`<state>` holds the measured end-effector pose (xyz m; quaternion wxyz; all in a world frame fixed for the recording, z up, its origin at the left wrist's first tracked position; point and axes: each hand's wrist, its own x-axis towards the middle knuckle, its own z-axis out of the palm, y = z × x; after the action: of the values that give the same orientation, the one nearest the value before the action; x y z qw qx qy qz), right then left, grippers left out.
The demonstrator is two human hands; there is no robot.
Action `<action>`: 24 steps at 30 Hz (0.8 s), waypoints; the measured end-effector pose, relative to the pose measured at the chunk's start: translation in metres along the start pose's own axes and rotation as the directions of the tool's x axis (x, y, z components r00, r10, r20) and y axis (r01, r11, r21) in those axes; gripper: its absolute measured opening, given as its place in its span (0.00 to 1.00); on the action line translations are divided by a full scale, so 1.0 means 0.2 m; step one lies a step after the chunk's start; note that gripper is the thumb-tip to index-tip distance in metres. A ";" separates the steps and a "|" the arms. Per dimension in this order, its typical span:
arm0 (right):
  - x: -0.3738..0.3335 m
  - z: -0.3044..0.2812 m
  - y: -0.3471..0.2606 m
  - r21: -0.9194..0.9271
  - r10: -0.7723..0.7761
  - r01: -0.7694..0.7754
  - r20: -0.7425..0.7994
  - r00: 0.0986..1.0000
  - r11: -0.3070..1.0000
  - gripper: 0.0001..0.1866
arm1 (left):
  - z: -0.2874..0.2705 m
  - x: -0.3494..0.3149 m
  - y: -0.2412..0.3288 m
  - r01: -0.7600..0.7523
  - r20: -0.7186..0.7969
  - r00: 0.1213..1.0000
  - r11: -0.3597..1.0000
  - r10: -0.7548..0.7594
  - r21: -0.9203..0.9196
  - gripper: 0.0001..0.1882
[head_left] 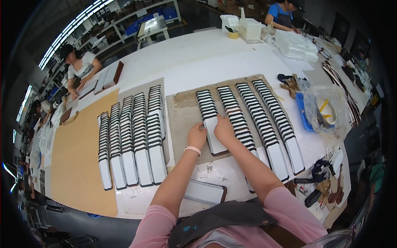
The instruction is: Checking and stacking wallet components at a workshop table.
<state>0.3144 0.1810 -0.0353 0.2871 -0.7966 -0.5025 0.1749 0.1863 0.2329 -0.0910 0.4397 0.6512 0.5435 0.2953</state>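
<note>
My left hand [197, 135] and my right hand [224, 129] grip opposite long edges of a white dark-edged panel [216, 142]. My fingertips are partly hidden. This panel lies at the near end of a row of overlapping panels [206, 102], staggered so that only striped ends show. To its right run three more such rows, the closest row [235, 115] passing partly under my right forearm. Those rows rest on a worn grey-brown board [182, 107]. Nearer to me a single loose panel [205, 192] lies on the white table, partly covered by my apron.
Several more overlapping rows [141, 136] stand at left, beside a tan board [76, 165]. A blue tray [303, 110] and a plastic bag with a tape roll [327, 112] sit at right, above assorted tools [318, 190]. Two people work across the table.
</note>
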 end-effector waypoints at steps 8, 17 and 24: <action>-0.01 0.02 0.04 -0.103 -0.024 0.024 0.002 1.000 0.994 0.16 | -0.01 -0.09 0.13 -0.005 0.000 1.000 0.994 0.005 0.112 0.19; -0.08 0.06 -0.04 -0.571 -0.331 0.213 -0.111 0.937 0.793 0.17 | -0.08 -0.16 0.05 -0.120 -0.192 0.955 0.886 0.226 0.448 0.19; -0.81 -0.20 -0.08 0.001 -0.618 0.667 0.376 0.690 0.745 0.39 | -0.54 -0.80 0.06 -0.200 -0.259 0.942 0.977 0.212 0.075 0.14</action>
<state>0.2556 0.0297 0.0033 0.1801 -0.5425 -0.8031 0.1683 0.0608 0.1056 -0.0176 0.3139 0.6693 0.5334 0.4111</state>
